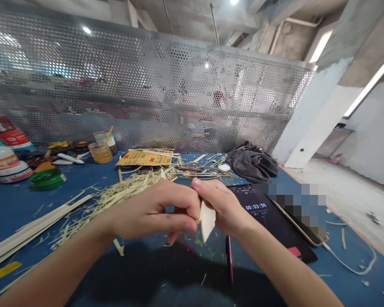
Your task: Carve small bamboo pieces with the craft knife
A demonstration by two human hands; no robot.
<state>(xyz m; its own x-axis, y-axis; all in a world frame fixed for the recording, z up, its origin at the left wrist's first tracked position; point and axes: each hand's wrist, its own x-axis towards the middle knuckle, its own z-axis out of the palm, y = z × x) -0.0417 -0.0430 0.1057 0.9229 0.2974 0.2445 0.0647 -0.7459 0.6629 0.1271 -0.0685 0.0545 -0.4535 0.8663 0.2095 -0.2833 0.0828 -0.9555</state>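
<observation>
Head view: both hands pinch a pale wooden piece over the blue table

Head camera looks down at the left hand (153,211) and right hand (224,204), which meet just above the blue table (339,273). Between them is a pale wooden piece (207,221), flat and pointed downward. The left thumb and curled fingers are pressed on its left edge; the right fingers are closed round its upper end.

Just right of the hands lies a dark tablet (265,213) whose screen reads "00:03:39". A slim pink tool (229,260) lies on the table below the right wrist.

A heap of straw-like shavings (121,192) spreads behind the left hand, with long pale strips (35,226) further left. Beyond it lies a yellow card (145,158) with a red mark too small to read. White tubs (4,164) carry orange labels whose writing is illegible. A grey cloth (251,162) is bunched near the perforated metal screen (147,85).
</observation>
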